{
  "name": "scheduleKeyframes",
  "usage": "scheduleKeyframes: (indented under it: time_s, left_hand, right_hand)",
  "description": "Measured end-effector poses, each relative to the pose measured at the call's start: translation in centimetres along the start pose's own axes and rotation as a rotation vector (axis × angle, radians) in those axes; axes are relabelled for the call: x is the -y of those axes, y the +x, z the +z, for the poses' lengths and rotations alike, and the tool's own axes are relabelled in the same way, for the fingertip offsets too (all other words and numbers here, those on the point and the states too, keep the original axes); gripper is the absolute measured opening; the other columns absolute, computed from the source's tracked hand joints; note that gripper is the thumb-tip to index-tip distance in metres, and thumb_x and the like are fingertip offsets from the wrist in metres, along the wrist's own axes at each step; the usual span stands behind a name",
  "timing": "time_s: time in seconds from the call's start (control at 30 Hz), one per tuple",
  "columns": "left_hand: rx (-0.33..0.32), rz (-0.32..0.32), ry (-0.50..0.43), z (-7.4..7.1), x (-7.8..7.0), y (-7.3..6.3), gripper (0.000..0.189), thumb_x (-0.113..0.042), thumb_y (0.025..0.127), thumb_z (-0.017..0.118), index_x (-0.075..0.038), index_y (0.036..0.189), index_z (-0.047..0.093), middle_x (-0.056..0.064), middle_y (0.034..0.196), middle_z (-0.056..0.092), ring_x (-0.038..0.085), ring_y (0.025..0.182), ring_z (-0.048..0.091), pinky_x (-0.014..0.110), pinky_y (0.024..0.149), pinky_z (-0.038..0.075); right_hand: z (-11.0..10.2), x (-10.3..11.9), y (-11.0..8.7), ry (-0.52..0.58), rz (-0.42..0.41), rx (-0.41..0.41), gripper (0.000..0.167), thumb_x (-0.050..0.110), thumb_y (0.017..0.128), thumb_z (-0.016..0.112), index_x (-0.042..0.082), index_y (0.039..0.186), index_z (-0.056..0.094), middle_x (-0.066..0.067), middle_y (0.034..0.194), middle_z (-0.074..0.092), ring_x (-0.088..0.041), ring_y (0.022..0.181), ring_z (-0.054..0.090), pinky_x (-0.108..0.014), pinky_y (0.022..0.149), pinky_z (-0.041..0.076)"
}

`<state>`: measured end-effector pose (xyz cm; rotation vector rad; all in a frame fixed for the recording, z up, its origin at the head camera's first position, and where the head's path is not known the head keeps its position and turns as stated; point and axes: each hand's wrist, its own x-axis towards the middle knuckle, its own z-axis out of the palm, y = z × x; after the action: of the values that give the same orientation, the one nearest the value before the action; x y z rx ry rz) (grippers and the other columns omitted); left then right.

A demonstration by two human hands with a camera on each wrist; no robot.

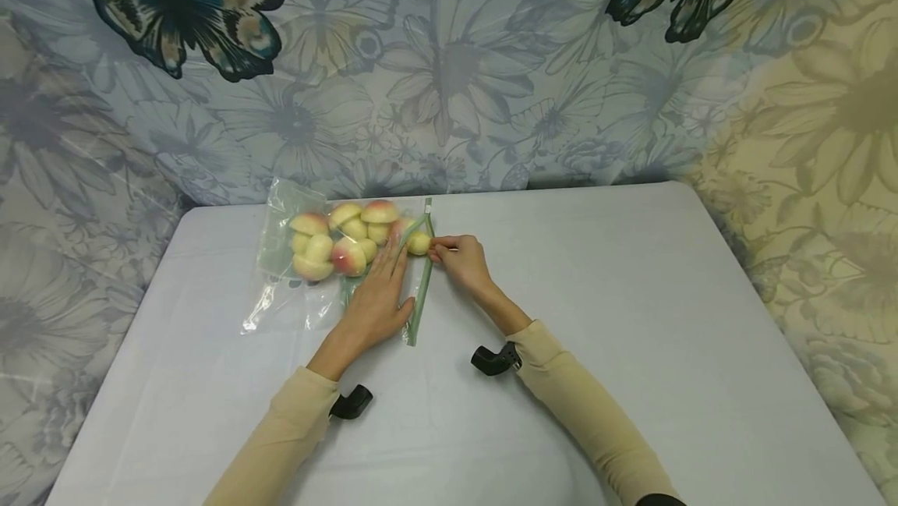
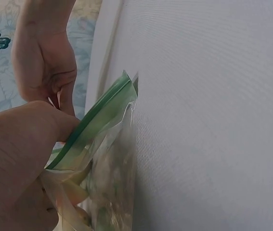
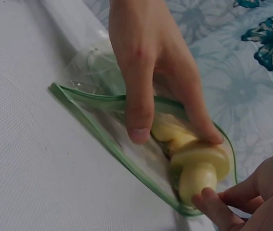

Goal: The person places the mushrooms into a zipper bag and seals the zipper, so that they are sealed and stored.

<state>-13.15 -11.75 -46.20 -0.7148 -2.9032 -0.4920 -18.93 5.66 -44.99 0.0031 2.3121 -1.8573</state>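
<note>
A clear zip bag [image 1: 281, 307] with a green zip strip lies on the table, its mouth facing right. Several mushroom-shaped pieces [image 1: 348, 256], yellow with reddish caps, fill it. My left hand [image 1: 379, 299] rests on the bag near the mouth, fingers extended; its thumb [image 3: 139, 120] hangs over the upper green lip. The mouth gapes in the right wrist view. One yellow mushroom [image 3: 198, 180] lies in the opening, cap inward and stem outward. My right hand [image 1: 461, 263] pinches that stem's end with its fingertips, right at the bag's lip.
The white-covered table [image 1: 617, 319] extends to both sides and toward me. A patterned cloth [image 1: 456, 100] with flowers and butterflies hangs behind its far edge. Black camera mounts [image 1: 493, 360] stick out from both sleeves, close over the tabletop.
</note>
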Motion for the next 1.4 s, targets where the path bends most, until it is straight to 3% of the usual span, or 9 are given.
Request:
scheduleKeyframes:
  time_s: [0.43, 0.87, 1.17, 1.4]
  left_hand:
    - [0.015, 0.028, -0.029, 0.3, 0.1, -0.1, 0.083, -0.009, 0.081, 0.064, 0.012, 0.15, 0.022, 0.025, 0.16, 0.009, 0.034, 0.147, 0.018, 0.049, 0.117, 0.021]
    - [0.044, 0.019, -0.018, 0.0, 0.2, -0.1, 0.082, -0.011, 0.082, 0.064, 0.012, 0.15, 0.023, 0.023, 0.162, 0.005, 0.033, 0.148, 0.015, 0.047, 0.118, 0.02]
    - [0.042, 0.027, -0.034, 0.0, 0.3, -0.2, 0.08, -0.009, 0.081, 0.063, 0.012, 0.148, 0.026, 0.023, 0.161, 0.008, 0.035, 0.147, 0.019, 0.047, 0.117, 0.022]
    - [0.032, 0.025, -0.044, 0.0, 0.3, -0.2, 0.079, -0.01, 0.082, 0.063, 0.012, 0.149, 0.026, 0.024, 0.161, 0.009, 0.035, 0.147, 0.018, 0.047, 0.117, 0.022]
  right_hand:
    - [0.2, -0.1, 0.2, -0.051, -0.004, 0.005, 0.025, 0.0, 0.096, 0.055, -0.009, 0.116, 0.067, -0.022, 0.105, 0.071, -0.028, 0.095, 0.071, -0.026, 0.08, 0.056]
    - [0.8, 0.0, 0.9, 0.026, -0.004, 0.032, 0.025, 0.0, 0.097, 0.054, -0.01, 0.117, 0.066, -0.023, 0.112, 0.069, -0.029, 0.1, 0.07, -0.022, 0.081, 0.055]
    - [1.3, 0.0, 1.5, -0.09, -0.059, 0.029, 0.026, 0.002, 0.097, 0.055, -0.006, 0.118, 0.068, -0.018, 0.111, 0.07, -0.023, 0.095, 0.071, -0.026, 0.081, 0.056]
    - [1.0, 0.0, 1.6, -0.074, -0.068, 0.081, 0.028, 0.0, 0.097, 0.052, -0.008, 0.12, 0.066, -0.021, 0.115, 0.068, -0.027, 0.103, 0.069, -0.027, 0.084, 0.055]
